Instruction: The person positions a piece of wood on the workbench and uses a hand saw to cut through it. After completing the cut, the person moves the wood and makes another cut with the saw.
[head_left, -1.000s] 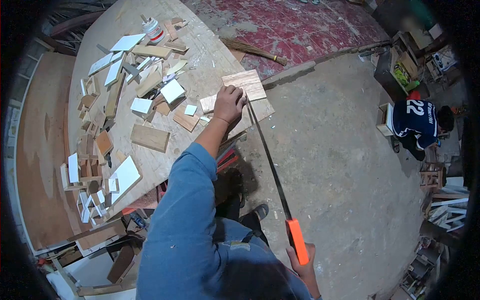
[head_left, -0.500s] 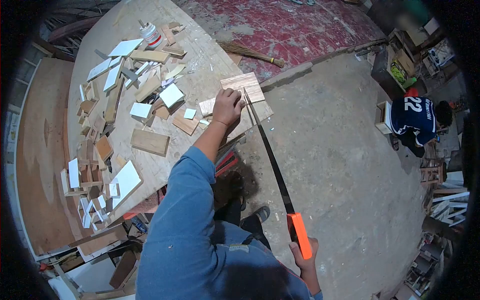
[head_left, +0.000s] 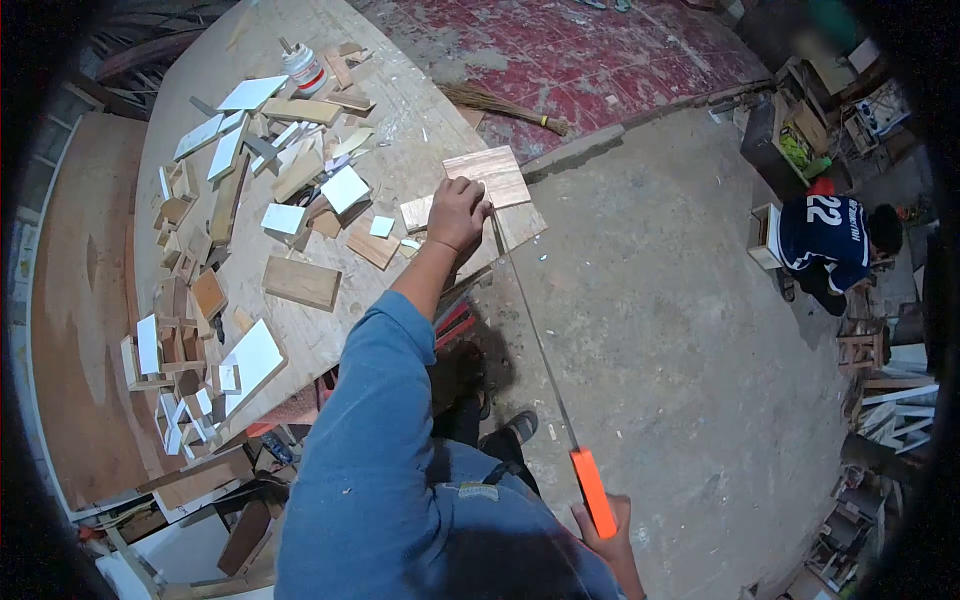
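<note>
My left hand (head_left: 460,212) presses down on a flat wooden board (head_left: 495,172) at the table's right corner, its fingers curled at the board's lower edge. My right hand (head_left: 612,535) grips the orange handle (head_left: 594,492) of a hand saw. The saw's long blade (head_left: 540,350) runs up from the handle to the board, its tip beside my left fingertips. Another piece of wood (head_left: 416,213) lies partly under my left hand.
Wood blocks (head_left: 302,282), white-faced pieces (head_left: 345,190) and a white bottle (head_left: 303,68) are spread on the table (head_left: 400,100). A broom (head_left: 510,107) lies behind. At the right, a person (head_left: 825,240) in a dark jersey crouches beside a box (head_left: 765,236).
The saw has drawn back and down, with my right hand slightly lower. Its blade now shows a thinner edge. My left hand stays at the board.
</note>
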